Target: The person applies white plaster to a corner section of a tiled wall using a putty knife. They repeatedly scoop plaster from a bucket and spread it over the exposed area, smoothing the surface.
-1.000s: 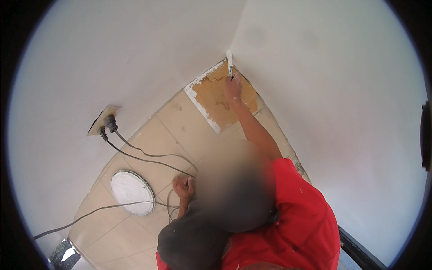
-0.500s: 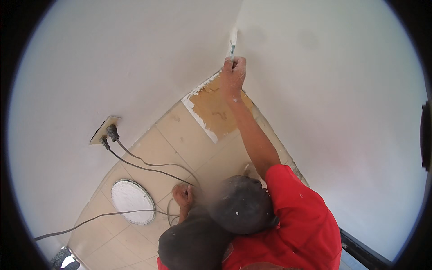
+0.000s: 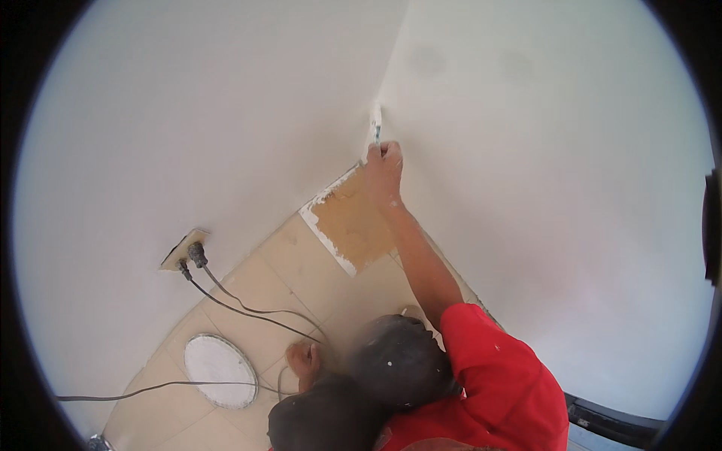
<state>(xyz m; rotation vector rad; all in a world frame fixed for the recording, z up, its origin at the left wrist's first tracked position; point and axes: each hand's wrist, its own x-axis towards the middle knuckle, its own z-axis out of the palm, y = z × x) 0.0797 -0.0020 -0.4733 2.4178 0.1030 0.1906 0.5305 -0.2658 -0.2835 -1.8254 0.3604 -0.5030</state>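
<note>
My right hand (image 3: 384,169) reaches forward with its fingers closed round a small paintbrush (image 3: 377,128). Its handle looks teal and white, and the white-coated head meets the corner between two white walls, low down. Under that hand and wrist, a tan sheet (image 3: 347,225) with ragged white smears along its edges lies on the floor in the corner. My left hand (image 3: 303,362) stays curled beside my dark-trousered knee, close to a grey cable. What its fingers hold, if anything, is hidden.
On the left wall, a socket plate (image 3: 177,255) holds two dark plugs (image 3: 196,254), their cables (image 3: 256,310) running across the beige tiled floor (image 3: 259,282). A white-coated round disc (image 3: 220,370) lies at left, crossed by a cable. A dark bar (image 3: 613,422) sits lower right.
The whole view has shifted, so walls, sheet and socket appear lower in the picture. My right hand has brought the paintbrush a little down the corner. My left hand remains by the knee.
</note>
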